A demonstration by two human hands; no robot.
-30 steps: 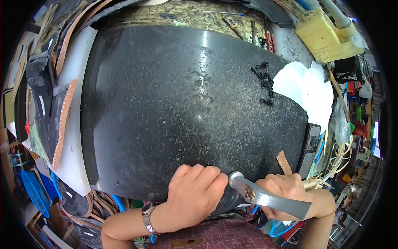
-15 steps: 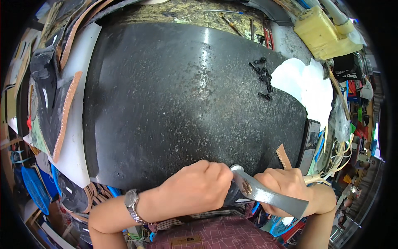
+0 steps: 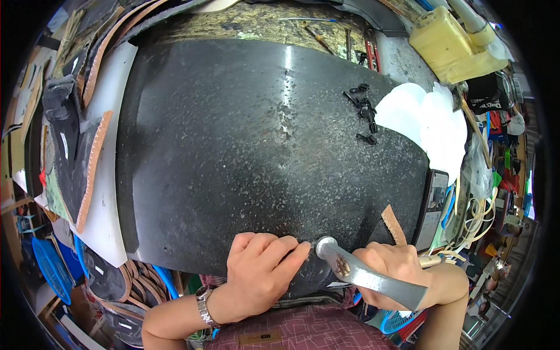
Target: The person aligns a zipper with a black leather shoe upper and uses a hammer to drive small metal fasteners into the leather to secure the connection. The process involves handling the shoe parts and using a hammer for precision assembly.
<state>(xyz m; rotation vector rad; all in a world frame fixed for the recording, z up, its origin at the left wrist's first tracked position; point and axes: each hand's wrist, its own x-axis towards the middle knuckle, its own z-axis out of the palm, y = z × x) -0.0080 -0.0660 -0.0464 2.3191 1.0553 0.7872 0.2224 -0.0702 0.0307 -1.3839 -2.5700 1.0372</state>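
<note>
My right hand [image 3: 386,263] is wrapped round the handle of a hammer [image 3: 379,281], near the front edge of the black work mat [image 3: 233,157]. The hammer's round face points left, and its flat, curved end reaches toward my right forearm. Just left of that face, my left hand [image 3: 262,269] is closed, its fingertips pinched together; what they grip is hidden. A brown strip with zigzag stitching [image 3: 394,224] sticks out beyond my right hand. Dark material shows below the hammer head, partly covered by my hands.
Small black parts [image 3: 364,114] lie on the mat's right side, by white rounded sheets [image 3: 429,116]. A phone [image 3: 433,204] rests at the right edge. Dark pieces with stitched brown edging [image 3: 93,172] lie at left. A yellow container [image 3: 449,46] stands far right.
My left hand has turned and shifted left, with its knuckles and curled fingers now showing more. The hammer and my right hand have moved slightly left.
</note>
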